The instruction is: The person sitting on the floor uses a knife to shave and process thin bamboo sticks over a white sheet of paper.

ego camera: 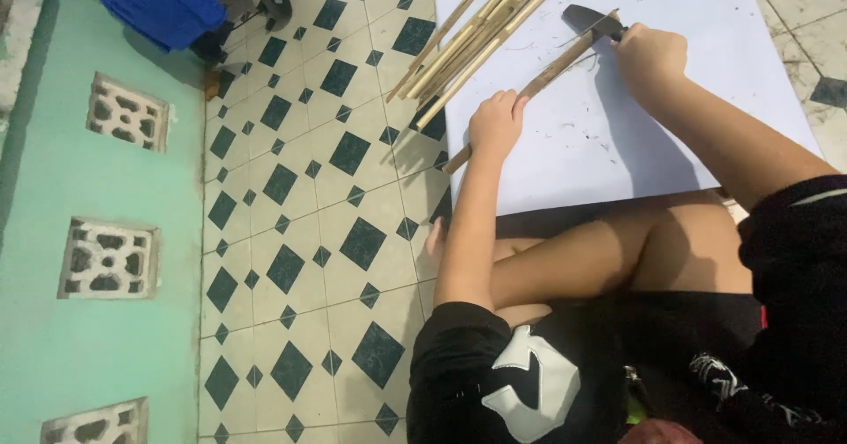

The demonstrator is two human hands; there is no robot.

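Nearest the camera sit the person's bent bare knees and black shorts, at the near edge of a flat white rectangular board (618, 135) lying on the floor of cream tiles with dark diamond insets (326, 232). Over the board's near left edge, the left hand (496, 125) is curled shut around the low end of a long thin brown bamboo stick (538, 81); the stick passes under the fingers (510, 102) and its tip juts out just past the board's edge. From there its long axis slants up and to the right across the board. At that far end the right hand (651, 56) is closed around the handle of a dark-bladed knife (589, 19), with the blade lying against the stick's upper end and pointing left. Beyond, at the board's far left corner, a bundle of pale split bamboo strips (476, 34) lies on a similar slant, overhanging the tiles.
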